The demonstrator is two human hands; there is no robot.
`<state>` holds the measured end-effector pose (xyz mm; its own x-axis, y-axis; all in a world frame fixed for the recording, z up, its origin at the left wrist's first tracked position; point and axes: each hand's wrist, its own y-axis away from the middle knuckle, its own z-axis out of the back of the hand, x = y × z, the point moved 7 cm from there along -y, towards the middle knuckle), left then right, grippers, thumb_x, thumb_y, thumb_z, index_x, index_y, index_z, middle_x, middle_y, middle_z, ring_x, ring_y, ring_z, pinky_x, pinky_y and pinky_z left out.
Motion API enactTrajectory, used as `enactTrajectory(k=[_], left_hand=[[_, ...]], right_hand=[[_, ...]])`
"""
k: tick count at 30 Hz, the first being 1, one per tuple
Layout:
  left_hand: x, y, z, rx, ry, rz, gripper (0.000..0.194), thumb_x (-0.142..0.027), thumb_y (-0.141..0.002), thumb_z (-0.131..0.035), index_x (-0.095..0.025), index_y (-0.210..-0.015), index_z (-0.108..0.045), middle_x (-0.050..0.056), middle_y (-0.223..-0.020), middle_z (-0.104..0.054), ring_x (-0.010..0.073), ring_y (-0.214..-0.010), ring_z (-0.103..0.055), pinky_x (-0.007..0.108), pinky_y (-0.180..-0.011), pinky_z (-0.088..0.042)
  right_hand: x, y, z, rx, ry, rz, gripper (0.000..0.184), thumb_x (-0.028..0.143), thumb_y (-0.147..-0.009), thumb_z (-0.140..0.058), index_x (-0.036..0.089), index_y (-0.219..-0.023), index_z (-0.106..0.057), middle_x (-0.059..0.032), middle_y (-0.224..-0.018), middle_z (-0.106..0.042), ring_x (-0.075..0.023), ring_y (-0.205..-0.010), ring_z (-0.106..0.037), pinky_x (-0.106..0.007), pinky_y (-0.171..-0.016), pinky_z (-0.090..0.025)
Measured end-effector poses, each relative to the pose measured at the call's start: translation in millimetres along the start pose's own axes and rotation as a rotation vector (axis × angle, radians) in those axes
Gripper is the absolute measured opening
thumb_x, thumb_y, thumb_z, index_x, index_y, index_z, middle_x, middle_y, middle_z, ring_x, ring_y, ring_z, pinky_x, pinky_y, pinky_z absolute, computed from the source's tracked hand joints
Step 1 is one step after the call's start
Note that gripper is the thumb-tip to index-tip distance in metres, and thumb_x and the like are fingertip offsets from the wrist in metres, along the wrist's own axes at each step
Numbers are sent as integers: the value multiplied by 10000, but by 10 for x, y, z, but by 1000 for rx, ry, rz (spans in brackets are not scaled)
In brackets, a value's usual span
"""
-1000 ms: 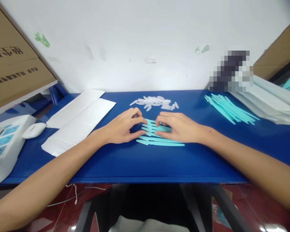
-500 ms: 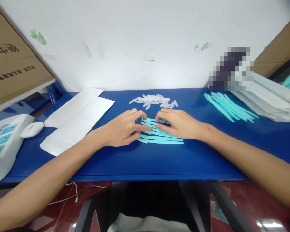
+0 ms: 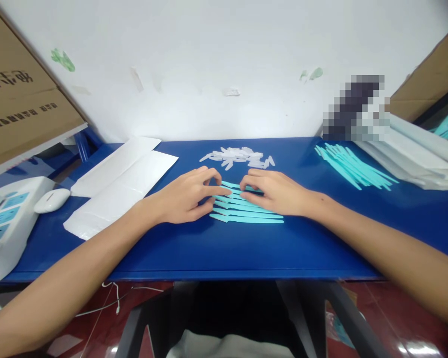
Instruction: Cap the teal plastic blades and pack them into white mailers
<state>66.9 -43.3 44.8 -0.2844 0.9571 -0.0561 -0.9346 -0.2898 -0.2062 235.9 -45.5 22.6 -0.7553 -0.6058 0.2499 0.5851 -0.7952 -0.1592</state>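
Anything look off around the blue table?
Ragged green patches mar the plain white wall, and the heap of slim turquoise plastic sticks at right lies slanted and uneven, unlike the orderly row of similar sticks by the right hand.

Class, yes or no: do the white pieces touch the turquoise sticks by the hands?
No, bare blue tabletop shows between the white pieces and the turquoise sticks.

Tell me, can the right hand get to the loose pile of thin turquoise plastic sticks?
Probably yes: between the right hand and the turquoise pile only smooth blue tabletop shows, with nothing standing in the way.
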Motion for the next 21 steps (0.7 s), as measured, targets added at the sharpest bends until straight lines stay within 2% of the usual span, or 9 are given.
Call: enactTrajectory(k=[6,15,18,21], left_hand=[[77,2,-64,2,32,48,381,-248,-999,-461,-194,-1323,-654,143,-1256,-549,271,-1052,-558,440,-925,-486],[98,12,-120,90,78,115,451,-345,-1015,-471,-286,-1446,-588,140,-1367,-485,309,-1138,-512,538,-1028,-450],[106,6,-124,124,94,133,452,-354,-1019,-455,-291,-1445,-591,138,-1369,-481,312,-1147,-507,549,-1038,-441],[118,7,-127,134,114,154,465,-365,-1030,-431,-291,-1472,-556,138,-1392,-473,325,-1192,-487,553,-1046,-435]], right_hand=[[16,-13,-11,-1,-9,-2,278,419,-1030,-464,201,-1022,-637,-44,-943,-612,-151,-737,-519,-294,-645,-348],[39,-18,38,-49,63,-34,288,402,-1035,-442,206,-1047,-653,-55,-995,-676,-166,-768,-577,-297,-648,-360],[-47,-13,146,-44,231,-132,299,379,-1030,-421,209,-1104,-655,-86,-1083,-703,-209,-836,-630,-316,-635,-348],[-351,74,363,-23,424,-384,353,416,-1014,-414,197,-1151,-655,-133,-1093,-715,-273,-877,-659,-336,-621,-332]])
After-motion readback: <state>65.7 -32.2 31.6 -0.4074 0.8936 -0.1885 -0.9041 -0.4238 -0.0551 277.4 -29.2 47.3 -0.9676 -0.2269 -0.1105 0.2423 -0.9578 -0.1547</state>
